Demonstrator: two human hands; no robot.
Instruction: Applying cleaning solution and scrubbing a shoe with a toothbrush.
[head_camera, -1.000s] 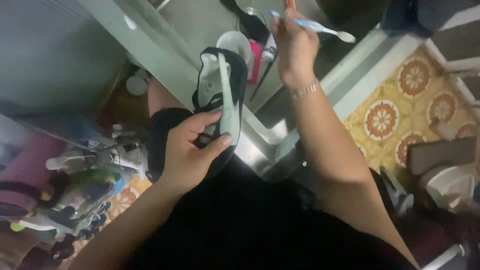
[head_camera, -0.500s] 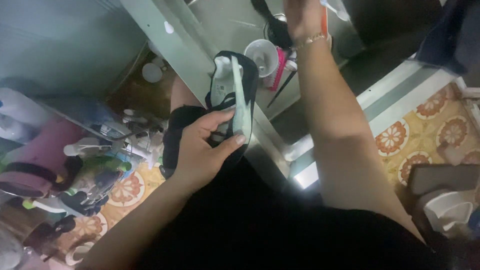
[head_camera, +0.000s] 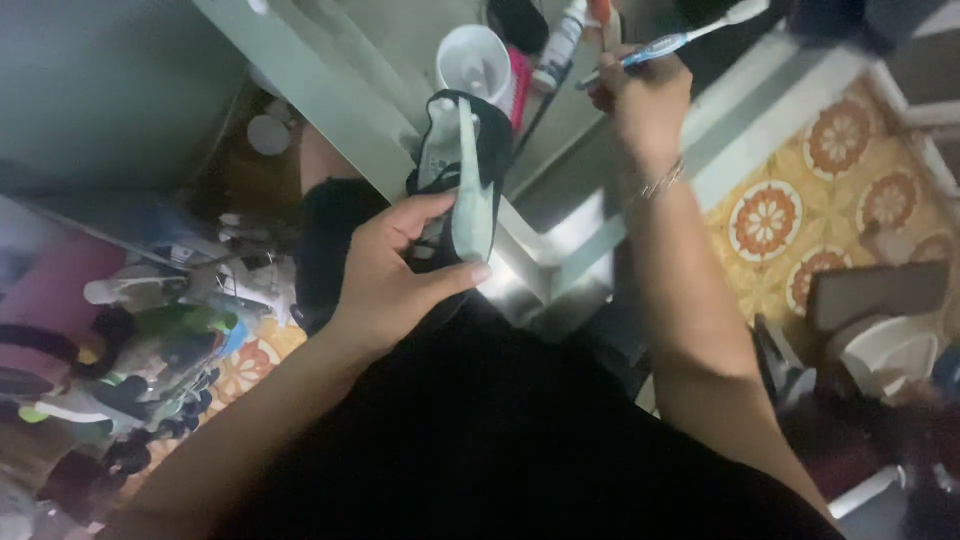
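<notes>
Left hand (head_camera: 395, 275) wrapped around a black shoe (head_camera: 462, 170), thumb stretched along its pale green sole, fingers curled in behind the upper. Held on edge, sole turned up toward the camera, toe end pointing away from the wrist. Firm grip, no gap between palm and shoe.

Right hand (head_camera: 645, 100) up and beyond, well apart from the left, closed around the handle of a blue and white toothbrush (head_camera: 668, 42). Bristle head sticking out past the knuckles to the far right, handle pinched between thumb and curled fingers. Thin bracelet (head_camera: 662, 180) at the wrist, just below the hand.

Just past the shoe's toe, a white cup (head_camera: 475, 62) standing on the metal bench (head_camera: 330, 95), something pink touching its side. Between cup and right hand, a white tube (head_camera: 560, 42) and some dark items, too dim to tell apart.

Below and left of the left hand, a jumble of bottles and bits (head_camera: 150, 330) on the floor, blurred. Under the right forearm, patterned floor tiles (head_camera: 800, 210) in orange and cream.
</notes>
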